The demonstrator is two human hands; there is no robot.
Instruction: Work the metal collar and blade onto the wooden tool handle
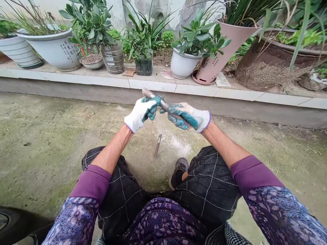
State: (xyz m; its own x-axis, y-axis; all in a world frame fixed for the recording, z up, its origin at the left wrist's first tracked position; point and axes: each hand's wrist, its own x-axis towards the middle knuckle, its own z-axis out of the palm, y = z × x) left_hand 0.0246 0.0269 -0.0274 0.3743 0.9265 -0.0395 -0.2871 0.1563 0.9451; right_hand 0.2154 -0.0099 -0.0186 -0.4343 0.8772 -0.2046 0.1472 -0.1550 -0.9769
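Both my hands wear white gloves with teal palms and are held out in front of my knees. My right hand [189, 117] is wrapped round a grey metal rod [150, 95] that slants up to the left. My left hand [142, 112] pinches the same rod nearer its upper end. A second, shorter rod [157, 145] lies on the concrete ground [51, 143] below my hands, beside a pale dusty patch. My knees in dark checked trousers and one shoe [179, 171] show beneath.
A raised concrete ledge [153, 85] runs across ahead, lined with potted plants: white pots [55, 49] at left, a small white pot [182, 64], a tilted pink pot [224, 47] and a large brown pot [276, 58] at right. A dark object sits at bottom left.
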